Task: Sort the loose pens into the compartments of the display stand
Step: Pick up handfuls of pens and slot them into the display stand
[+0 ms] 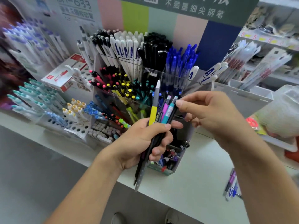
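My left hand (142,143) grips a bundle of loose pens (161,113) upright in front of the clear display stand (145,70). The bundle holds a yellow-grip pen, a pink one, a teal one and several dark ones. My right hand (208,113) pinches the top of the teal pen (169,109) between thumb and forefinger. The stand's compartments hold white, black, blue and colour-tipped pens. A low front compartment (169,159) with mixed pens sits just below my left hand.
Loose pens (231,185) lie on the white counter (194,183) at the right. Racks of white and teal pens (37,97) stand to the left, with a red and white box (64,73). A plastic bag (279,110) sits far right.
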